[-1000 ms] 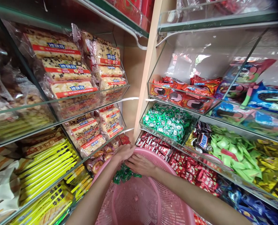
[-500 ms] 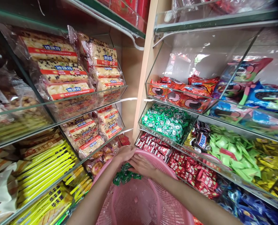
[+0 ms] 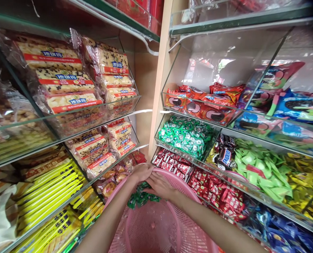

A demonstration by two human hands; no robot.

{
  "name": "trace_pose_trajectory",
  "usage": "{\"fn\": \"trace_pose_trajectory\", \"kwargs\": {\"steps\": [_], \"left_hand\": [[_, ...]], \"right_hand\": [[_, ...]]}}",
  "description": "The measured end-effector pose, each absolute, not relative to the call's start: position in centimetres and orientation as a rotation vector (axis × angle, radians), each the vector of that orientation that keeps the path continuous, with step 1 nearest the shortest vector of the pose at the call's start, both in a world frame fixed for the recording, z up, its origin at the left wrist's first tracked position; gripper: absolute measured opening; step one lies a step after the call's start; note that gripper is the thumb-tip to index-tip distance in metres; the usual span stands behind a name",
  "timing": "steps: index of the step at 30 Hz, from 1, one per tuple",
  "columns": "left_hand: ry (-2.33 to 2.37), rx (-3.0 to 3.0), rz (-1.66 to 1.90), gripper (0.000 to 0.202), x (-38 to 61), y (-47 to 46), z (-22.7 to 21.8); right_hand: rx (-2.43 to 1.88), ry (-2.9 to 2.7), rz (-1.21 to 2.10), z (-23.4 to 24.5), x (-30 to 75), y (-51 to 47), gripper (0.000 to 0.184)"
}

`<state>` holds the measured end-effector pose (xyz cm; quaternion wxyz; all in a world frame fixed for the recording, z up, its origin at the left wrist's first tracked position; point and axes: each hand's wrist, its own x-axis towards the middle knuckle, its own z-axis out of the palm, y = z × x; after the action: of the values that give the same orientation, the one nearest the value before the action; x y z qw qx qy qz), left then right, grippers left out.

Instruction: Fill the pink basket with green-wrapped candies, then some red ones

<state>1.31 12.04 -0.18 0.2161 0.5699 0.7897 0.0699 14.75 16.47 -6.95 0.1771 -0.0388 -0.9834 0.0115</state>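
My left hand (image 3: 142, 172) is at the far rim of a pink basket (image 3: 196, 200), its back showing and its fingers pointing right. Overlapping its fingertips, my right hand (image 3: 159, 183) lies with fingers stretched out. A bunch of small green-wrapped candies (image 3: 142, 196) shows just below both hands, against the far left part of the basket's inside. My hands hide part of the bunch, and I cannot tell whether they touch it. Both palms are turned away from view.
Shelves with clear dividers surround the basket. Green candies (image 3: 186, 137), red-wrapped sweets (image 3: 216, 193), a Snickers bar (image 3: 227, 156) and light green packets (image 3: 260, 168) fill the right bins. Wrapped sachima bars (image 3: 72, 102) and yellow packs (image 3: 51, 191) are on the left.
The view has shifted slightly, so the shelves appear a little further left. My hands, the basket and the green candies have stayed almost as they were.
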Motion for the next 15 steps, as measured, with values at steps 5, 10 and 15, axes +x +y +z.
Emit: {"fn": "trace_pose_trajectory", "kwargs": {"steps": [5, 10, 15], "left_hand": [[2.164, 1.667, 0.195, 0.053, 1.42, 12.04, -0.15], [2.186, 1.637, 0.171, 0.053, 1.78, 12.25, -0.15], [2.177, 1.665, 0.168, 0.054, 1.85, 12.44, -0.50]], "right_hand": [[-0.135, -2.796, 0.007, -6.74, 15.51, 16.83, 0.057], [-0.236, -2.792, -0.107, -7.12, 15.27, 16.42, 0.049], [-0.279, -2.776, -0.120, -7.06, 15.19, 16.11, 0.048]]}}
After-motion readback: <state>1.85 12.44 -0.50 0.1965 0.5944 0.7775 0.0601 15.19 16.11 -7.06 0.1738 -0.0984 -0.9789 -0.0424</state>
